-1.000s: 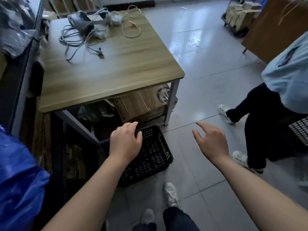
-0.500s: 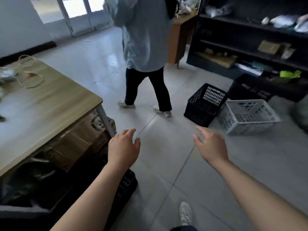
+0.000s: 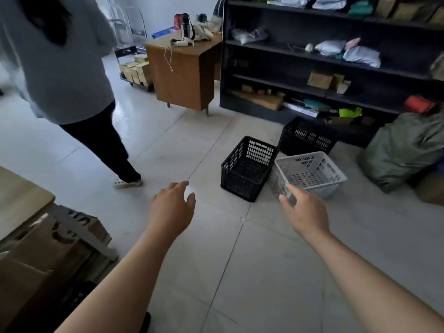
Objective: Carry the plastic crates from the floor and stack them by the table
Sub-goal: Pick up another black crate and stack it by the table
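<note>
Black plastic shows twice among the crates left on the floor in the head view. One black crate [image 3: 247, 169] stands upright ahead of the hands, and a second black crate [image 3: 307, 137] sits behind it at the foot of the dark shelving [image 3: 336, 75]. A white crate [image 3: 310, 173] appears tilted and touches the near black one, to its right. None of the three is held.

The left hand [image 3: 171, 207] and right hand [image 3: 304, 210] are stretched forward above bare floor, the fingers [image 3: 287, 192] loosely spread and holding nothing.

The light wooden desk [image 3: 21, 198] is caught at the lower left edge, well apart from the crates. Whether anything is stacked beside it cannot be told, since the space below is dim and crowded with cardboard boxes [image 3: 48, 248]. At least three carries are judged to remain, and the near black crate seems likeliest to be fetched first.

Another person [image 3: 72, 80] is seen mid-stride on the left, off the straight line to the crates but near the way back to the desk. A brown desk [image 3: 182, 73] and a green sack [image 3: 403, 150] flank the crates, and neither blocks them.
</note>
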Demonstrator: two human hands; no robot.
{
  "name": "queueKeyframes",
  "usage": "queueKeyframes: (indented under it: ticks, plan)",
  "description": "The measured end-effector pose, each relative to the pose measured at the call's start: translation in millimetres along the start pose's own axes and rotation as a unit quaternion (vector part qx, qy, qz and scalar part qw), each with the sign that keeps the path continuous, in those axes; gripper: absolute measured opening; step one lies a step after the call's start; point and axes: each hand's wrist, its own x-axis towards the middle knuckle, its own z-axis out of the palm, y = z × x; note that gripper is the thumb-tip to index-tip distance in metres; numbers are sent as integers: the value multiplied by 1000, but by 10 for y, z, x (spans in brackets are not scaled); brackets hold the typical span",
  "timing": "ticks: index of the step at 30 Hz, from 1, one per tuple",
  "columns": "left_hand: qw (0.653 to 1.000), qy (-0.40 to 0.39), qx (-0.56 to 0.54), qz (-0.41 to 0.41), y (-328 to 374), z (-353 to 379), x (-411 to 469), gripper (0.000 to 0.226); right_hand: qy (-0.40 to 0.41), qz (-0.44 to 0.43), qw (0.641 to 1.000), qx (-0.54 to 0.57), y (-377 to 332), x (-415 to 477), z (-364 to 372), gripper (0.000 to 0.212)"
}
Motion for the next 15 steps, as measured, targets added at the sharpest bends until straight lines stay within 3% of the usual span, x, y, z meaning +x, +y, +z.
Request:
queueKeyframes:
  ticks: [7, 15]
  plan:
    - [1000, 18, -6, 1, 301, 143, 857, 43, -1, 15, 1000, 1, 111, 907, 134, 42]
    - [999, 11, 10, 30, 263, 92, 2294, 45, 10, 8, 1000, -15, -301, 2163, 573, 42]
